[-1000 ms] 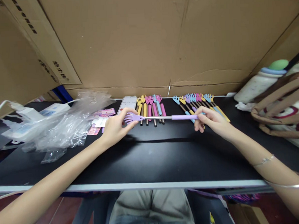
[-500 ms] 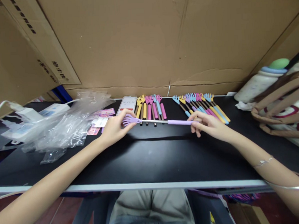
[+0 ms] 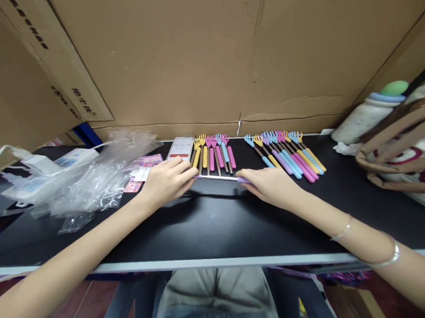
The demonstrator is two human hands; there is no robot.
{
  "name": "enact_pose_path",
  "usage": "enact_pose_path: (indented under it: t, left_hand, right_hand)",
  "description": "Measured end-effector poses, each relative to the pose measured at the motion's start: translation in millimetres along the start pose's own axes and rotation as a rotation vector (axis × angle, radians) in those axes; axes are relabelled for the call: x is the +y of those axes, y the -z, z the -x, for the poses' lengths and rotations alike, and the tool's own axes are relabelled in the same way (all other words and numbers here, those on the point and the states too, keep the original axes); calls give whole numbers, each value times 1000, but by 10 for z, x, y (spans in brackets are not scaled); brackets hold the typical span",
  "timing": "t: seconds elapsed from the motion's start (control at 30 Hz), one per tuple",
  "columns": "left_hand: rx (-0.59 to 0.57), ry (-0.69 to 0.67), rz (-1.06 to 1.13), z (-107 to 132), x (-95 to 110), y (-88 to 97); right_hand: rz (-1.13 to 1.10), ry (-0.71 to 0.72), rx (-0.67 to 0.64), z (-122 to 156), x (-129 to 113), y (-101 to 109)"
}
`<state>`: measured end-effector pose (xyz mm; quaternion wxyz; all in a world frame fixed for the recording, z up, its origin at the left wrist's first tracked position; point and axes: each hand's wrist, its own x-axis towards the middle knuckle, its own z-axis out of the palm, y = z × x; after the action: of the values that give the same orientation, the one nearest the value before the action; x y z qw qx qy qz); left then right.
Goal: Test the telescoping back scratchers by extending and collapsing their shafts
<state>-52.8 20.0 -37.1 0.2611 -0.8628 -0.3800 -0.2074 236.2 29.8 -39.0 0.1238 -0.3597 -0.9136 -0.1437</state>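
Note:
A purple back scratcher (image 3: pixel 218 177) with a bare metal rod stretches level between my two hands, above the black table. My left hand (image 3: pixel 169 179) is closed over its claw end, which the fingers hide. My right hand (image 3: pixel 269 184) wraps around the purple handle, leaving only a bit of its inner end showing. Behind my hands lies a left group of back scratchers (image 3: pixel 211 159), in yellow, pink and blue, some with the coloured handle apart from the rod. To the right, another row of back scratchers (image 3: pixel 294 157) lies slanted side by side.
Clear plastic bags (image 3: pixel 89 184) lie over a white power strip at left, beside pink cards (image 3: pixel 132 184). A phone (image 3: pixel 180 148) showing a timer leans at the back. A white bottle (image 3: pixel 367 115) and a fabric bag (image 3: pixel 397 154) stand at right. Cardboard (image 3: pixel 193 60) walls the back.
My right hand has moved left along the handle and wrapped round it. My left hand has closed over the claw, which showed before.

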Motion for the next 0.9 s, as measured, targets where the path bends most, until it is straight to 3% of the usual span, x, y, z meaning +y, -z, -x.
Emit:
enact_pose_path:
  t: [0.23,0.4,0.53,0.77,0.9]
  left_hand:
    - [-29,-15,-32,-56,19,-23]
    - [-24,-47,-167,-167,112,-62]
    - [-20,-78,-92,-221,168,2]
    - [-5,-113,-116,-234,113,151]
    - [37,-118,-183,-232,-91,180]
  right_hand:
    - [107,48,57,-192,-81,19]
    - [95,-6,83,-271,-193,-7]
    - [161,5,82,-280,-234,-8]
    - [250,62,137,-181,-74,185]
    - [323,43,167,-83,188,297]
